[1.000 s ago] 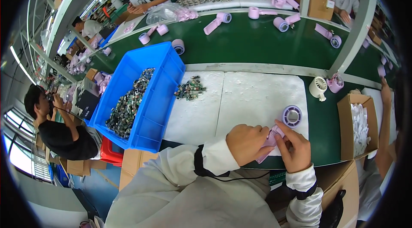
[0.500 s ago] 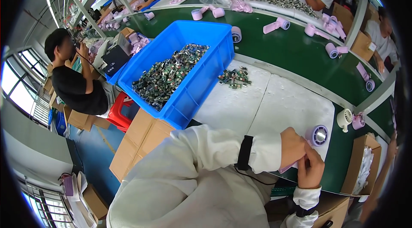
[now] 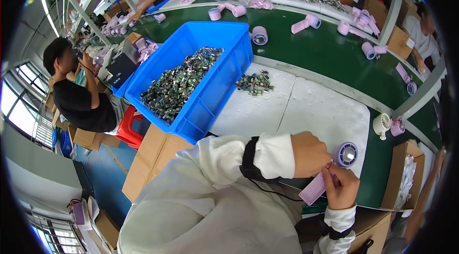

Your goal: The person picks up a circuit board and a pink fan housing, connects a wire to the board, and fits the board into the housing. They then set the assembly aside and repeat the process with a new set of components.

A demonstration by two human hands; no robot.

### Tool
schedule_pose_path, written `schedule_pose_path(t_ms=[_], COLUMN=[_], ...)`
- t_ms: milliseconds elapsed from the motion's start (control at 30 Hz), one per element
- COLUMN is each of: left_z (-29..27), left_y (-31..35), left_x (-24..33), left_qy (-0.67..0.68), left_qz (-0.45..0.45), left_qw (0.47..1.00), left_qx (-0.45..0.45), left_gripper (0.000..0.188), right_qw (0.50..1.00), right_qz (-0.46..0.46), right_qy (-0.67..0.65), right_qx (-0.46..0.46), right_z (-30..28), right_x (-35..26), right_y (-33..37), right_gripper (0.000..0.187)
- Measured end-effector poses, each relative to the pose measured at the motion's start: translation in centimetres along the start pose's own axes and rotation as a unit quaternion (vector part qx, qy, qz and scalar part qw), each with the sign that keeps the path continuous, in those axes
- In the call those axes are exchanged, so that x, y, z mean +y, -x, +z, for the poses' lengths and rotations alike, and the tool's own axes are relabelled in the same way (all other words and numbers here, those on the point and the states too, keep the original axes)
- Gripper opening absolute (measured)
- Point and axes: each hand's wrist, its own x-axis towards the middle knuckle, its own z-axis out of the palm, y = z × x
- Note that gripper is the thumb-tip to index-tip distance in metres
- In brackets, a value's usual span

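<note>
A handheld fan lies at the near right of the white foam board, with a round purple fan head [image 3: 346, 154] and a pink handle [image 3: 313, 190]. My left hand [image 3: 310, 154] reaches in from the left, closed, its fingertips pinched where handle and head meet. Whatever sits between those fingertips is too small to make out. From below, my right hand [image 3: 343, 188] closes its thumb and fingers on the handle's upper end, right against my left fingertips. The handle's lower end sticks out below my left hand.
Left of my arms stands a blue bin [image 3: 213, 94] full of small circuit boards; a loose pile of boards [image 3: 255, 83] lies beside it on the foam board [image 3: 315, 106]. Several pink fans lie along the green belt [image 3: 282, 39]. A carton [image 3: 399, 177] stands right. Other people work around.
My hands have shifted slightly left, and more of the pink handle shows below them. The whole view has drifted a little, and both hands stay at the fan.
</note>
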Motion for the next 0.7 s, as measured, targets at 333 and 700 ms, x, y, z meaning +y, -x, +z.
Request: schedule_pose_path(t_ms=[333,700], left_z=[-3.9,-3.0], left_y=[5.8,6.9], left_x=[-8.3,-11.4], left_qy=[-0.176,-0.229], left_qz=[-0.324,-0.306], left_qw=[0.899,0.909], left_qx=[0.234,0.167], left_gripper=[0.030,0.029], right_qw=[0.999,0.998], right_qz=[0.008,0.033], right_qy=[-0.031,-0.046], right_qx=[-0.021,0.000], right_z=[0.0,-0.3], right_x=[-0.6,-0.4], right_y=[-1.0,-0.7], right_gripper=[0.013,0.011])
